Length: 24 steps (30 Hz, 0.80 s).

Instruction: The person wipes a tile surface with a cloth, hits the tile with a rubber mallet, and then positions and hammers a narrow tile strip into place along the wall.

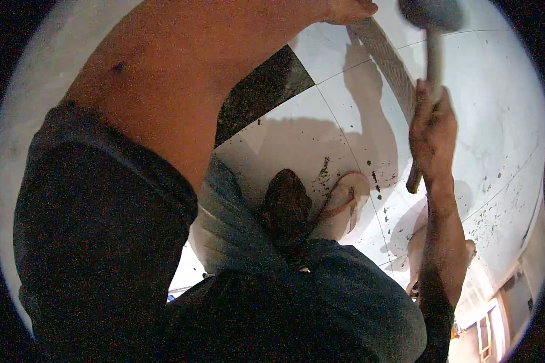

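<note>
My right hand (433,136) is closed round the wooden handle of a mallet (435,57). The dark, rounded mallet head points away from me, and the handle's butt sticks out below my fist. At the top edge, my left hand (352,9) is partly cut off by the picture. Its fingers appear closed on the far end of a long, flat wooden strip (386,53). That strip slants toward my right hand, which hides its near end. Beneath both hands lie large white floor tiles (357,136) with thin joints.
A dark, rough untiled patch (263,97) shows beside my left arm. Dark crumbs (375,181) are scattered over the tiles. A sandalled foot (348,196) is below me, next to a dark brown shape (286,196) I cannot identify. A bright doorway-like opening (487,333) is at lower right.
</note>
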Each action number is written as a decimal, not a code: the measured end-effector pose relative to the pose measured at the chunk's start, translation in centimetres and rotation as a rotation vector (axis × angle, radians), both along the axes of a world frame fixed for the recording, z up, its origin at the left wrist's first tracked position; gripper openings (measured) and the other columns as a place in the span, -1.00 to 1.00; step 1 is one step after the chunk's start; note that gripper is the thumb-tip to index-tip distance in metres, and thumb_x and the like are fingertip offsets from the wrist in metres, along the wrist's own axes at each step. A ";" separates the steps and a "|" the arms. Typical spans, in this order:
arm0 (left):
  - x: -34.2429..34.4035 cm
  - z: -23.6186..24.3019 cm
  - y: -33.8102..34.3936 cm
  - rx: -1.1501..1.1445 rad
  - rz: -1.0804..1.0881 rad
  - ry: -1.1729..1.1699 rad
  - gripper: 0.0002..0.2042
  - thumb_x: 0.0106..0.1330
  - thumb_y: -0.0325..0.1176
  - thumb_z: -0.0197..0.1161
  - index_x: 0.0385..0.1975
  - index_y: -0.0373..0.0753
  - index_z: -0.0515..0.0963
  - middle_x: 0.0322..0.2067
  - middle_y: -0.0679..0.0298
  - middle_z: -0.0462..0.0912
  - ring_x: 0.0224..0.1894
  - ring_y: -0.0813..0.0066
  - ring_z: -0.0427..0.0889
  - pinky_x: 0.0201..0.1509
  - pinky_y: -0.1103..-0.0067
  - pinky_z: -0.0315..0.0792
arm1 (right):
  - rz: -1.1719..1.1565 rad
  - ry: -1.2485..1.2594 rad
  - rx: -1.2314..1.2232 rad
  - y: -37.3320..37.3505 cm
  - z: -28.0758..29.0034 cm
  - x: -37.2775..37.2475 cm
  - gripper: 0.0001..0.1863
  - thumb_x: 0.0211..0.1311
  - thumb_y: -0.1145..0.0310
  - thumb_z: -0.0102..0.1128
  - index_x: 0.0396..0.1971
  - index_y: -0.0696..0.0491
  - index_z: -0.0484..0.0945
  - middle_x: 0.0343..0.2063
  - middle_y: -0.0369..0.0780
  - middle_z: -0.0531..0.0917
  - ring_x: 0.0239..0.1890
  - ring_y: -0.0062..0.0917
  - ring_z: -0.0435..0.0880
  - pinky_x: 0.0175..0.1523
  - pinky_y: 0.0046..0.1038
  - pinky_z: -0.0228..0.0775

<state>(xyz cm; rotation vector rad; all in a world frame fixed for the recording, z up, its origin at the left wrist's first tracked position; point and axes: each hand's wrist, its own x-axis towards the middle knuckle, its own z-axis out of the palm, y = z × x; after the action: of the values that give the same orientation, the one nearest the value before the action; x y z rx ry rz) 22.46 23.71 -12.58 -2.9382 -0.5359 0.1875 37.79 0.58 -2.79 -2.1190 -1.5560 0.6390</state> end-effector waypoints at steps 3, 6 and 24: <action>1.3 2.2 -1.2 -0.124 -0.077 -0.053 -0.79 0.17 -0.55 0.10 -0.19 -0.40 0.46 -0.14 -0.03 0.57 -0.03 0.05 0.56 0.07 0.24 0.41 | -0.033 -0.040 0.043 -1.4 -1.6 1.2 -0.65 0.39 0.14 -0.04 -0.28 0.20 0.38 -0.59 0.12 0.56 -0.47 0.10 0.58 -0.43 -0.10 0.38; 1.3 2.9 -0.7 -0.269 0.057 0.019 -0.78 0.15 -0.53 0.15 -0.20 -0.40 0.48 -0.14 -0.05 0.57 -0.02 0.06 0.56 0.06 0.24 0.41 | 0.123 -0.160 0.080 -0.8 -2.7 2.0 -0.62 0.37 0.11 0.01 -0.35 0.19 0.44 -0.61 0.06 0.57 -0.52 -0.01 0.61 -0.43 -0.17 0.40; -5.7 -0.6 -1.6 -0.203 -0.024 0.043 -0.82 0.37 -0.42 -0.05 -0.17 -0.35 0.45 -0.12 -0.02 0.53 0.00 0.14 0.50 0.15 0.26 0.33 | -0.128 -0.189 -0.106 -8.6 -4.7 4.2 -0.71 0.17 0.23 0.28 -0.35 0.12 0.43 -0.49 0.00 0.64 -0.40 -0.07 0.67 -0.30 -0.17 0.47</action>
<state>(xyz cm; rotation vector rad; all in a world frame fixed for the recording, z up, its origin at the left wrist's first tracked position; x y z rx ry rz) 16.80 22.07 -13.23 -3.1268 -0.5033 0.3198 41.96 -8.01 -7.45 -2.3965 -1.4962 0.4995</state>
